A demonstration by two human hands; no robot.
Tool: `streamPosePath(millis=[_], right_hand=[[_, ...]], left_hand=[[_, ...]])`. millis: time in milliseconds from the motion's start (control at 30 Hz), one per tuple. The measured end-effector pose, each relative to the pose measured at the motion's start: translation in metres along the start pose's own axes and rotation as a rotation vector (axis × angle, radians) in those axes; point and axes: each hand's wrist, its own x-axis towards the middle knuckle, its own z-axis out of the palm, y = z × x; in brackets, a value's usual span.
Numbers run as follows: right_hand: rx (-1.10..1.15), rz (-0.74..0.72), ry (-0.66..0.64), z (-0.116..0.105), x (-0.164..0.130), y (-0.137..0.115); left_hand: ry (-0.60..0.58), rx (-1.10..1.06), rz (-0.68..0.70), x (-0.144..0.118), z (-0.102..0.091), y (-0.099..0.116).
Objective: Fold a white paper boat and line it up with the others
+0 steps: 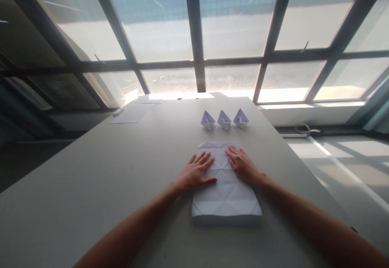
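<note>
A creased sheet of white paper [225,195] lies on the table in front of me, marked with crossing diagonal and horizontal fold lines. Its near edge bends down or lifts a little off the tabletop. My left hand [197,172] rests flat on the sheet's left side, fingers spread and thumb pointing to the right. On the upper right part lies my right hand [241,163], palm down with the fingers stretched out. Beyond the sheet stand three folded paper boats in a row: the left boat [208,120], the middle boat [224,119] and the right boat [241,118].
Flat white sheets [130,113] lie at the far left of the white table [121,170]. Large framed windows rise behind the far edge. Right of the table, a coiled cable [303,129] sits near the wall above the sunlit floor.
</note>
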Motion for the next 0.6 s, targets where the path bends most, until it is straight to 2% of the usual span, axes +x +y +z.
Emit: streamPosePath(millis=[233,600], right_hand=[[0.04,-0.054,0.02,0.001,-0.001,0.002],[0.054,-0.146,-0.065,-0.011,-0.004,-0.001]], left_hand=[[0.03,-0.063,-0.042,0.002,-0.002,0.001],[0.142,-0.114,-0.061,0.005,-0.001,-0.001]])
